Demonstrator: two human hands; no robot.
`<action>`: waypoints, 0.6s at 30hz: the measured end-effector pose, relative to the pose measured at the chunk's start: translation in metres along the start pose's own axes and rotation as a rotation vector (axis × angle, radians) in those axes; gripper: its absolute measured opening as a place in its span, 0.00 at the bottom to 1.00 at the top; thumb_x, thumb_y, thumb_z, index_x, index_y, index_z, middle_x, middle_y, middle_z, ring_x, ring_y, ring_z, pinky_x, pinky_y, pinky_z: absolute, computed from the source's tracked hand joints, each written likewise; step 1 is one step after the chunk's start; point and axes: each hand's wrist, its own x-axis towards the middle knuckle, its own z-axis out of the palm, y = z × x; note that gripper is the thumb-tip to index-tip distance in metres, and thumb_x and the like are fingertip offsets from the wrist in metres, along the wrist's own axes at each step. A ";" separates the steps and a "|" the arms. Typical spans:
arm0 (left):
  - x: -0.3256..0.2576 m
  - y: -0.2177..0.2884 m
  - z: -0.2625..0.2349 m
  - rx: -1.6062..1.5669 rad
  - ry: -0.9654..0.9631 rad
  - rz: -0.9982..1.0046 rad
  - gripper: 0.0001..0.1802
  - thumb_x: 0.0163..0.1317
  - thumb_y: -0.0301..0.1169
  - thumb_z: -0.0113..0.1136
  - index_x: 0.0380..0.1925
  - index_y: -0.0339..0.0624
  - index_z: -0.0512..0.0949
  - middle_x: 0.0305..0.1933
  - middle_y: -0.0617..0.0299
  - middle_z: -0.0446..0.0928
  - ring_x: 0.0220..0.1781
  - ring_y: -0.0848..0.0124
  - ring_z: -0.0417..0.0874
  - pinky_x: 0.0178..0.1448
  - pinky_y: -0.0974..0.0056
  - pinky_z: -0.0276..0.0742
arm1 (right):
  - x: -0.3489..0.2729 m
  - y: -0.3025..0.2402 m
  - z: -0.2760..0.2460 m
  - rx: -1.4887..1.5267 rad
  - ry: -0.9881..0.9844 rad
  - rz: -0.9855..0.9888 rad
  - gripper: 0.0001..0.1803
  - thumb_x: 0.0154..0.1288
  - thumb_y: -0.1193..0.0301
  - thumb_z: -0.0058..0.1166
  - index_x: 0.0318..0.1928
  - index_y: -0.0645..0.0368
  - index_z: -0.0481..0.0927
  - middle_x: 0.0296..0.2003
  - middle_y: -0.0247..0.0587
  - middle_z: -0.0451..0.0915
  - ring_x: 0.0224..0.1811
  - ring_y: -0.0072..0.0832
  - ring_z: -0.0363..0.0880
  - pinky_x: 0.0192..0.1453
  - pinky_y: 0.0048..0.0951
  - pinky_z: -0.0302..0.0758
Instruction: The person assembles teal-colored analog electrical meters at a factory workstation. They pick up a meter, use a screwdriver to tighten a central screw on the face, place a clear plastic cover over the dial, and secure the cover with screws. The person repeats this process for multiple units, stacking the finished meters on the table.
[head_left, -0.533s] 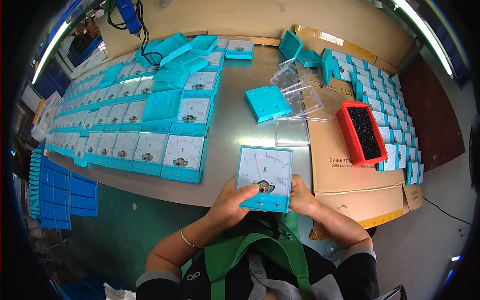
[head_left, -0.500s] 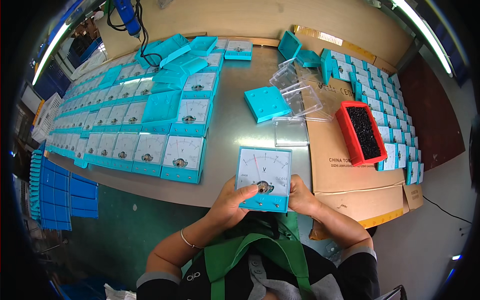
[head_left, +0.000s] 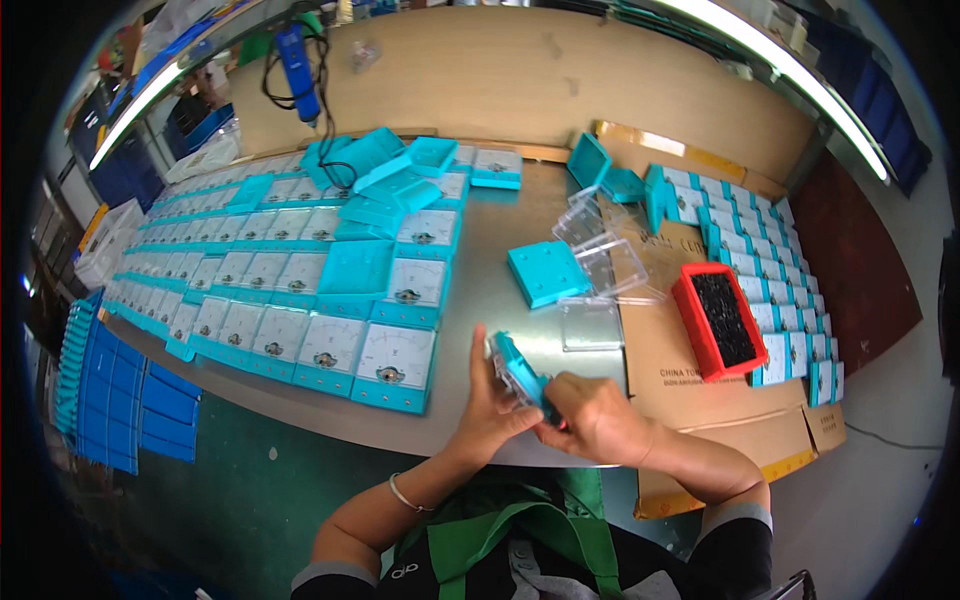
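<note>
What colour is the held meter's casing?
The meter's casing is turquoise, best seen in the head view.

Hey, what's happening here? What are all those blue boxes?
A person holds a teal dial meter tilted up in the left hand. The right hand is curled against its near end; what those fingers grip is hidden. Rows of similar meters fill the table's left side. On the right, a red tray holds small black pieces.
</note>
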 end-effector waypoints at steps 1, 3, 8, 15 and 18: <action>0.002 0.002 -0.002 -0.010 0.007 -0.041 0.58 0.53 0.36 0.67 0.69 0.53 0.30 0.64 0.51 0.53 0.65 0.62 0.60 0.64 0.56 0.63 | 0.004 -0.002 0.004 0.036 -0.072 0.037 0.15 0.52 0.68 0.62 0.29 0.65 0.71 0.23 0.49 0.74 0.24 0.42 0.77 0.27 0.38 0.73; 0.003 -0.004 -0.021 -0.052 0.002 -0.123 0.57 0.53 0.39 0.66 0.69 0.52 0.32 0.62 0.53 0.57 0.63 0.63 0.62 0.62 0.57 0.65 | 0.013 0.010 0.003 0.274 -0.188 0.115 0.15 0.53 0.67 0.63 0.34 0.65 0.76 0.26 0.49 0.77 0.27 0.36 0.79 0.28 0.33 0.75; 0.002 -0.005 -0.042 -0.250 -0.052 -0.231 0.48 0.57 0.41 0.58 0.69 0.56 0.38 0.60 0.56 0.62 0.59 0.63 0.70 0.60 0.56 0.67 | 0.082 0.092 -0.014 -0.187 -0.154 0.146 0.36 0.40 0.66 0.69 0.54 0.54 0.72 0.53 0.51 0.72 0.49 0.41 0.76 0.46 0.37 0.75; 0.007 -0.002 -0.039 -0.229 -0.149 -0.223 0.48 0.55 0.40 0.59 0.69 0.53 0.39 0.57 0.56 0.61 0.56 0.63 0.71 0.61 0.55 0.66 | 0.132 0.170 -0.002 -0.361 -0.433 0.358 0.56 0.30 0.61 0.72 0.66 0.42 0.60 0.65 0.59 0.55 0.61 0.56 0.63 0.61 0.47 0.66; 0.006 0.004 -0.039 -0.195 -0.142 -0.206 0.49 0.54 0.40 0.60 0.68 0.51 0.39 0.57 0.56 0.61 0.56 0.63 0.71 0.60 0.54 0.67 | 0.127 0.144 -0.002 -0.363 -0.108 0.243 0.53 0.34 0.58 0.72 0.66 0.46 0.61 0.58 0.57 0.63 0.57 0.49 0.68 0.56 0.42 0.69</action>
